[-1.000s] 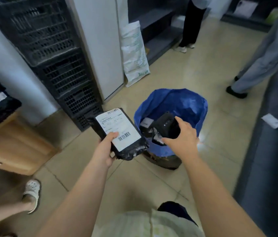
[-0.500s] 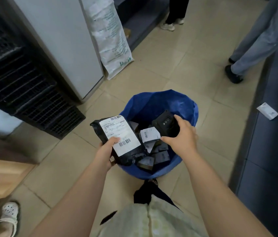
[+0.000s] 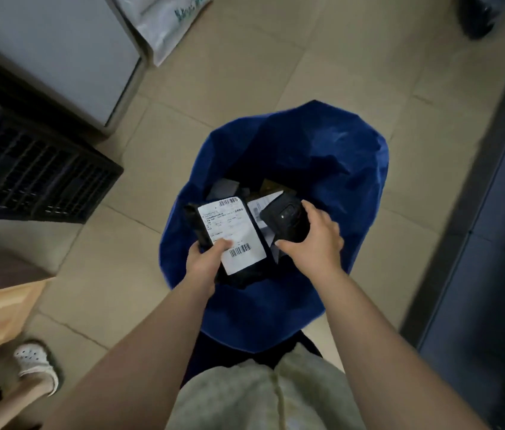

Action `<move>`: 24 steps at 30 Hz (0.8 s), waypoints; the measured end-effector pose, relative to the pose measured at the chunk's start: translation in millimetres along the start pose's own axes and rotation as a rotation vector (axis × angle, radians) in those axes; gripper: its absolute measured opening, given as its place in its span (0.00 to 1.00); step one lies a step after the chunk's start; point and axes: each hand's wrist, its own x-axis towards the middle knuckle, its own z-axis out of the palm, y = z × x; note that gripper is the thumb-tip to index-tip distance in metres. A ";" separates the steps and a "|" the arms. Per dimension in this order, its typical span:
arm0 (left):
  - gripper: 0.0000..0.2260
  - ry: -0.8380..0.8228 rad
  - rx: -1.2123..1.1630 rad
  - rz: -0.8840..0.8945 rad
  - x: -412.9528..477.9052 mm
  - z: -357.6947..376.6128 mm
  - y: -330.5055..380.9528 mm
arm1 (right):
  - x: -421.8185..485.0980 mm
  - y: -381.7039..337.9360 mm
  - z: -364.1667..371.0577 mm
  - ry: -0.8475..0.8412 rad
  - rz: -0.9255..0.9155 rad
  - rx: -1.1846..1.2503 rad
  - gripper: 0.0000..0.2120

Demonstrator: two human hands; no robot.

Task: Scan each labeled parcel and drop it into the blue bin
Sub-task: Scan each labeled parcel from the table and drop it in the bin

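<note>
Now that my left hand (image 3: 206, 263), pinching the labeled parcel (image 3: 232, 234) by its lower edge, has come over the mouth of the blue bin (image 3: 276, 141), I judge the drop is next; just beside, the scanner (image 3: 286, 220) is gripped in my right hand (image 3: 316, 240).

Open blue bin (image 3: 353, 169) mouth, parcels (image 3: 263, 206) inside.

One wide-angle camera worn on the person's head looks steeply down, close above the blue bin (image 3: 322, 156) in the middle of the frame, with tiled floor (image 3: 245, 72) around it and the wearer's own shirt (image 3: 245, 398) at the bottom edge.
</note>
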 end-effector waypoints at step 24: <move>0.15 0.109 -0.106 -0.143 302.9 41.5 -167.5 | 79.8 175.4 318.0 -0.019 0.068 -0.006 0.42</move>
